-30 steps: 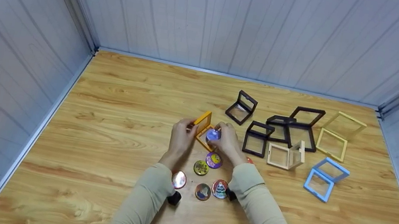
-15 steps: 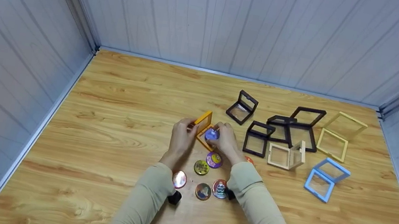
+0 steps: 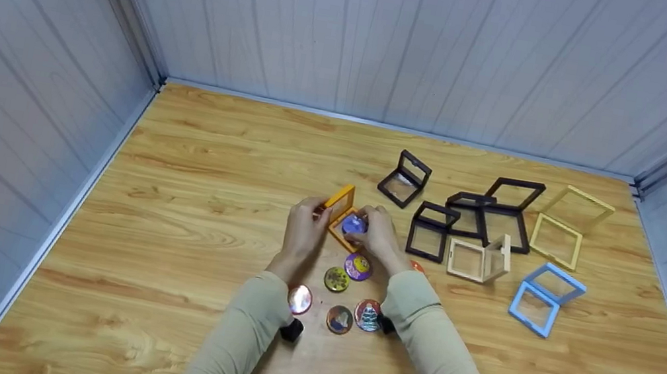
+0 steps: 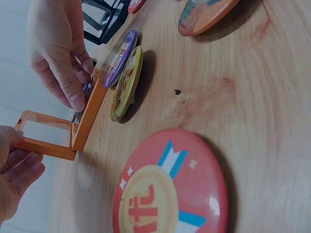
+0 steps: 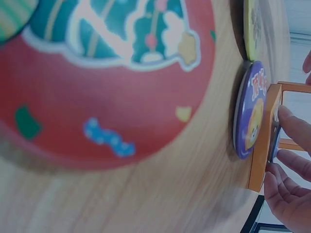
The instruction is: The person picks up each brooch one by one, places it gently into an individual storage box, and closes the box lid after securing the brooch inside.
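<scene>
Pale panelled walls enclose a wooden tabletop point(image 3: 183, 203). Left hand point(image 3: 304, 226) pinches the raised lid of an open orange square plastic display frame point(image 3: 339, 211), its base flat on the wood just right of that grip. Right hand point(image 3: 379, 238) presses a round blue badge point(image 3: 355, 224) into the base with curled fingertips. Further right lie black, cream and blue frames point(image 3: 540, 297).

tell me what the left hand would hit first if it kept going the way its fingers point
Probably the raised lid of the orange frame: the left hand already holds its edge, fingers pointing away from the person. Past that, only bare table shows, though depth is unclear.
</scene>
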{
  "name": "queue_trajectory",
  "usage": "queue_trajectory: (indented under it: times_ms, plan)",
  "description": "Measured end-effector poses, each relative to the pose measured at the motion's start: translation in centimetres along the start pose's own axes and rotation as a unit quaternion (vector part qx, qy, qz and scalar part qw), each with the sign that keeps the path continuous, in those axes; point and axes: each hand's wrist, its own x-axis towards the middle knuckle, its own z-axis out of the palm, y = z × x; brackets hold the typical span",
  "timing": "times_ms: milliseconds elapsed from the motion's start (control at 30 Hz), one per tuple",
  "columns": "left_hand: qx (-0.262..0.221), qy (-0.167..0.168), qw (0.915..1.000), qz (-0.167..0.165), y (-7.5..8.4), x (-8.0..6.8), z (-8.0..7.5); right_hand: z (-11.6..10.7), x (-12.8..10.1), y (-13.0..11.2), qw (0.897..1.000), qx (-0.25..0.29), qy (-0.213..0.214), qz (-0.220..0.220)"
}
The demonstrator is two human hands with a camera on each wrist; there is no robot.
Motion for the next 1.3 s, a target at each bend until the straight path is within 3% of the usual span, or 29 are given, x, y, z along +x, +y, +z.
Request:
queue_trajectory:
  times_ms: [333, 767, 1000, 1100, 1167, 1300]
  plan:
    - [0.034, 0.020, 0.9983, 0.043, -0.2, 0.1, 0.1, -0.8, -0.4, 0.8, 1.000, 0.019, 0.018, -0.012]
    - [0.038, 0.025, 0.9980, 0.045, -0.2, -0.1, 0.0, -1.7, -0.7, 2.4, 0.999, 0.011, 0.035, -0.019]
    - [0.046, 0.028, 0.9971, 0.053, -0.2, -0.1, 0.0, -1.9, -0.5, 2.8, 1.000, 0.017, 0.004, 0.000]
    - [0.048, 0.028, 0.9970, 0.054, -0.2, -0.2, 0.1, -1.7, -0.5, 3.1, 0.999, 0.032, -0.008, -0.016]
    - [0.052, 0.030, 0.9965, 0.059, -0.2, -0.2, 0.1, 0.0, 0.9, 6.1, 0.997, 0.048, 0.006, -0.057]
    - [0.059, 0.034, 0.9951, 0.071, -0.2, -0.2, 0.2, 1.2, 2.2, 8.2, 0.998, 0.048, -0.006, -0.050]
